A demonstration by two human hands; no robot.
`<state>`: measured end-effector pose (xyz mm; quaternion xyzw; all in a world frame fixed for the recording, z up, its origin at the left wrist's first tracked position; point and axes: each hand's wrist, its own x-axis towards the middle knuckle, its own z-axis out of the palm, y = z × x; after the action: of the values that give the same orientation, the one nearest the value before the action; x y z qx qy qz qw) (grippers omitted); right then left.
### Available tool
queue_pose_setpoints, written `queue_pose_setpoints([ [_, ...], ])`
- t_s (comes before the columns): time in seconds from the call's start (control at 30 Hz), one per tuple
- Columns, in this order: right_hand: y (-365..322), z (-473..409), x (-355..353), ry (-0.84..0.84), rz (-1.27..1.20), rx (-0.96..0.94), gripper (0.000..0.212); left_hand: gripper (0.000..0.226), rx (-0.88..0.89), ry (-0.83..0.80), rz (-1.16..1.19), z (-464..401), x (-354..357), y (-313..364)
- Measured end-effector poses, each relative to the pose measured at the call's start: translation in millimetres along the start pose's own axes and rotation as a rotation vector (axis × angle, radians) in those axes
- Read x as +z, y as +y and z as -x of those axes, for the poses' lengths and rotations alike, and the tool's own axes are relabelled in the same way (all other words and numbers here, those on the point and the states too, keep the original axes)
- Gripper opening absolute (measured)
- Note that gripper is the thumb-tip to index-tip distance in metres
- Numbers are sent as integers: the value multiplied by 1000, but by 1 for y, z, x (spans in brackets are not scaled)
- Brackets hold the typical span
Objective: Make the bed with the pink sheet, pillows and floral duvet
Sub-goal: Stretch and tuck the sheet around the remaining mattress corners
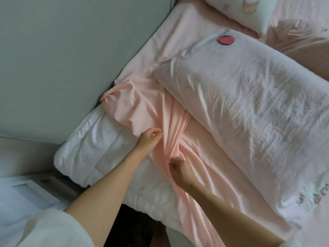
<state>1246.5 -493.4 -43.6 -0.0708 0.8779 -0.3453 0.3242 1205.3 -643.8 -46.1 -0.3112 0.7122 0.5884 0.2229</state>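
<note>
The left hand (pixel 150 137) has its fingers curled and pinches a fold of the pink sheet (pixel 147 107) at the edge where the cloth gives way to bare white padding. The right hand (pixel 179 169), nearer the body and just to the right of it, grips a bunched ridge of the same sheet, knuckles up, so which fingers do the holding is hard to make out. Between the two hands the cloth is gathered into long pleats that run away toward the big pillow (pixel 249 104)

The sheet looks thin, light and limp, a little slippery by its sheen; it will likely stretch and slide rather than hold a shape, so I judge the hem or corner the best hold, not the middle of a fold. That corner seems to be the wad beyond the left hand, against the grey headboard (pixel 62 59)

Left of the left hand the white mattress pad (pixel 92 139) lies uncovered. Past the big pillow a second pillow (pixel 245 11) is cut off by the frame's top. The floral duvet is not clearly in view; the printed cloth at the far right edge is too cropped to name
</note>
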Motion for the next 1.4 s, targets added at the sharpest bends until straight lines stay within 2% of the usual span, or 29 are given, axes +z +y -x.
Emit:
queue_pose_setpoints([
  [0.1,-5,10,11,-109,83,-64,42,39,-41,-129,-16,2,-3,13],
  [0.2,-10,20,11,-150,129,-105,46,71,-29,-225,-298,0,4,20],
  [0.23,-11,21,9,-157,138,-103,46,74,-7,-222,-403,0,8,21],
  [0.3,-10,20,2,-184,130,-82,46,62,70,-117,-549,0,14,20],
  [0.4,-4,21,-14,-153,48,-28,37,36,119,105,-588,2,18,20],
  [0.5,6,23,-22,-25,-45,86,26,32,34,210,-504,4,7,16],
  [0.6,5,21,-26,39,-65,190,34,33,-108,377,-179,12,-18,-5],
  [0.77,-20,6,-14,-31,-41,169,36,38,-484,669,332,47,-80,-73],
  [0.83,-32,-1,1,-65,-59,159,37,39,-658,771,392,67,-108,-104],
  [0.9,-45,-8,15,-89,-56,155,38,40,-745,816,353,82,-124,-126],
  [0.97,-57,-17,26,-93,-84,151,41,42,-682,790,293,84,-132,-135],
  [1.03,-67,-25,34,-102,-184,191,46,57,-527,659,202,83,-132,-133],
  [1.1,-73,-32,40,-105,-269,244,50,72,-359,508,18,78,-126,-124],
  [1.17,-76,-43,43,-80,-285,243,52,81,-169,458,-236,69,-116,-112],
  [1.23,-78,-54,45,-38,-348,258,49,87,-17,415,-392,56,-102,-98],
  [1.3,-79,-61,43,-13,-498,291,37,91,36,353,-404,43,-91,-90],
  [1.33,-81,-64,42,-5,-550,291,31,87,51,338,-392,37,-87,-87],
  [1.4,-83,-69,41,28,-572,279,25,52,114,391,-415,33,-83,-84],
])
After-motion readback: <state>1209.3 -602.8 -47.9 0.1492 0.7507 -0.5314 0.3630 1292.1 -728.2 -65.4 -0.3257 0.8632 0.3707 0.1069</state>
